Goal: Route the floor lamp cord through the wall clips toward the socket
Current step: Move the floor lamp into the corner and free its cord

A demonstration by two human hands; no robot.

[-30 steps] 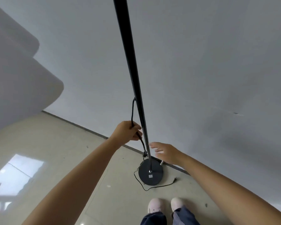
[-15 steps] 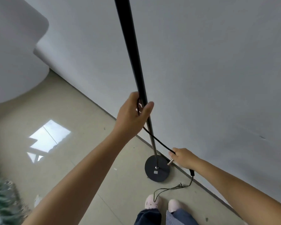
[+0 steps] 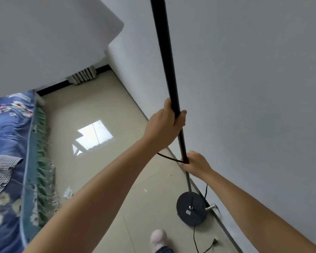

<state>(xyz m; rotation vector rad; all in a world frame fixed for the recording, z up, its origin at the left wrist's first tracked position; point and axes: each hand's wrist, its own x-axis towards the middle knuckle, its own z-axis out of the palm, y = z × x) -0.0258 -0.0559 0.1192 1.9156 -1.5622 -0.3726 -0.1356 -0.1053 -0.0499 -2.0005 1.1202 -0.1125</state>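
Observation:
A black floor lamp pole [image 3: 165, 52] rises from a round black base [image 3: 192, 209] on the floor beside the white wall. My left hand [image 3: 164, 126] is wrapped around the pole at mid height. Lower down, my right hand [image 3: 195, 162] grips the pole together with the black cord [image 3: 169, 157], which loops out to the left between my hands. More cord trails from the base across the floor, and its plug [image 3: 215, 241] lies near the wall. No wall clips or socket can be seen.
A bed with a blue floral cover [image 3: 9, 143] fills the left side. A radiator [image 3: 83, 75] stands at the far wall. A metal door stop [image 3: 211, 207] sticks out of the wall by the lamp base. My foot in a pale shoe [image 3: 158, 238] is near the base.
My left hand has slid up the pole. My right hand rose from near the base and closed on the pole with the cord. The view swung left, revealing the bed.

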